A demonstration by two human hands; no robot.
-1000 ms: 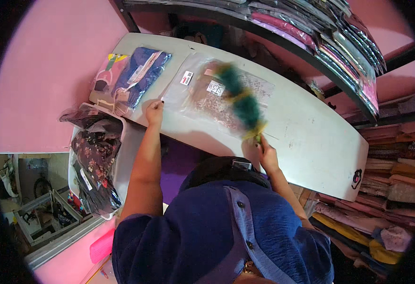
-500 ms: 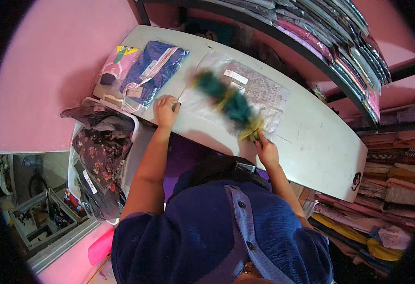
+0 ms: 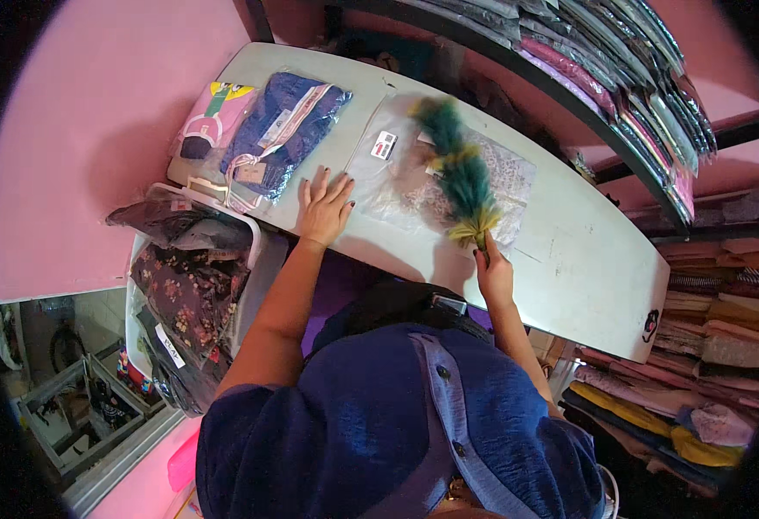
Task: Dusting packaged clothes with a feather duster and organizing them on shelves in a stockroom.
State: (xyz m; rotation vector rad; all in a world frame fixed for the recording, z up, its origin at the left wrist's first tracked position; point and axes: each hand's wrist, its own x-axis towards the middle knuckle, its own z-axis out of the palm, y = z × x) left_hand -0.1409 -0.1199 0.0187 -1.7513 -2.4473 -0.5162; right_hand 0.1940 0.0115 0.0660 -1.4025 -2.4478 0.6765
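My right hand (image 3: 495,275) is closed round the handle of a fluffy duster (image 3: 464,177), dark green with yellow bands. The duster's head lies over a clear plastic-bagged garment (image 3: 509,173) with a greyish-purple pattern, covering part of it. A white label (image 3: 384,145) shows on the bag's left part. My left hand (image 3: 326,206) rests on the white table (image 3: 561,285), fingers spread, just left of that bag and holding nothing. Farther left lies a blue garment in clear plastic (image 3: 289,130) with a pale striped band, and beside it a pink packaged garment (image 3: 215,121).
A white basket (image 3: 254,233) of bagged dark floral clothes (image 3: 185,290) stands against the table's left end. Above the table's far side runs a dark shelf (image 3: 561,82) packed with bagged garments. Folded fabrics (image 3: 734,337) are stacked at the right. A pink wall (image 3: 94,147) borders the left.
The duster has swung to the right and away across the bag, uncovering the label on its left part. My left hand has moved slightly right, its fingers now spread flat.
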